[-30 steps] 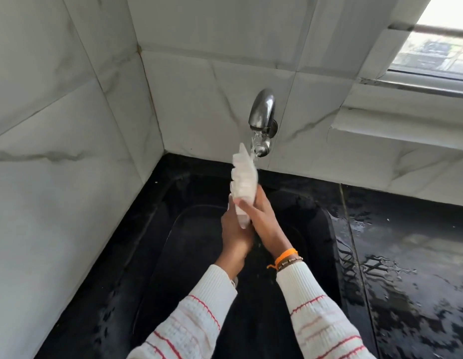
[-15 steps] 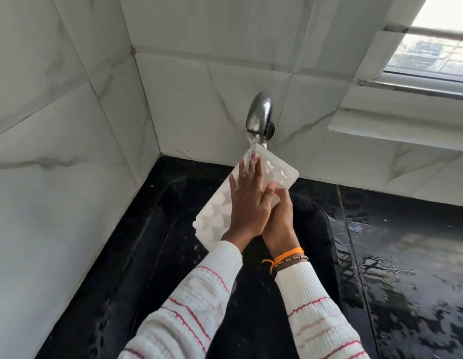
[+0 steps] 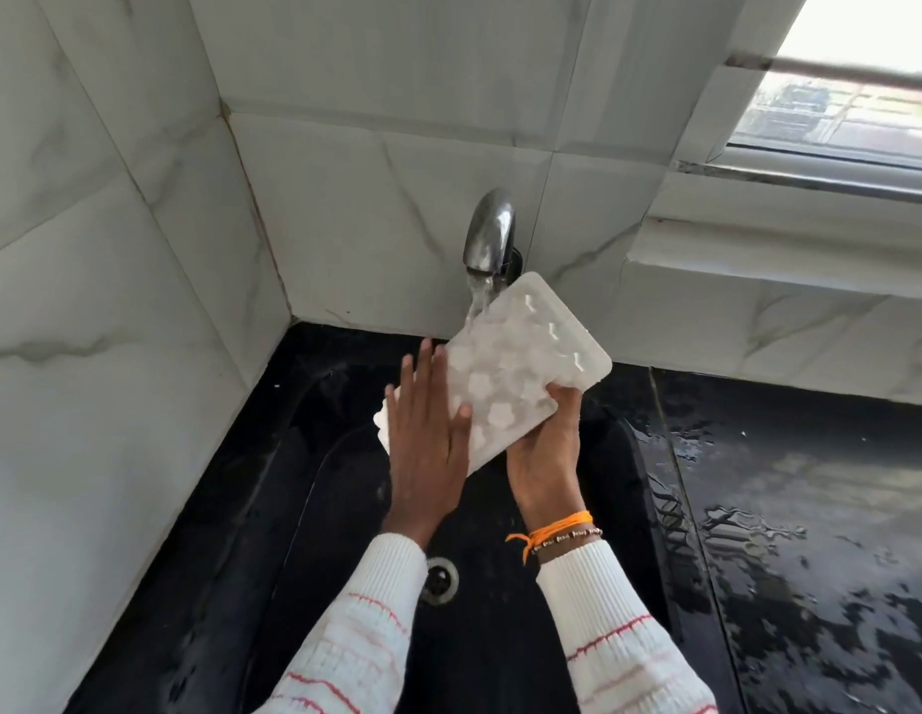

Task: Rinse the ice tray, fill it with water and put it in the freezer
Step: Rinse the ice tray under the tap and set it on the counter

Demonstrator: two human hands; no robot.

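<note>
A white ice tray [image 3: 520, 363] is held tilted over the black sink [image 3: 273, 507], its far end under the chrome tap [image 3: 490, 234]. Water runs from the tap onto the tray's upper part. My right hand [image 3: 546, 450] grips the tray's near right edge from below, fingers curled round the rim. My left hand [image 3: 425, 440] lies flat on the tray's left part with straight fingers, covering its near left corner.
The sink's drain [image 3: 440, 579] shows below my left sleeve. A wet black counter [image 3: 809, 507] stretches to the right. Marble-tiled walls [image 3: 113, 353] close in at the left and back, and a window sill [image 3: 788, 239] juts out at the upper right.
The tray turned from edge-on to flat under the tap. My left hand slid from the tray's middle toward its left part, and the tray shifted slightly right.
</note>
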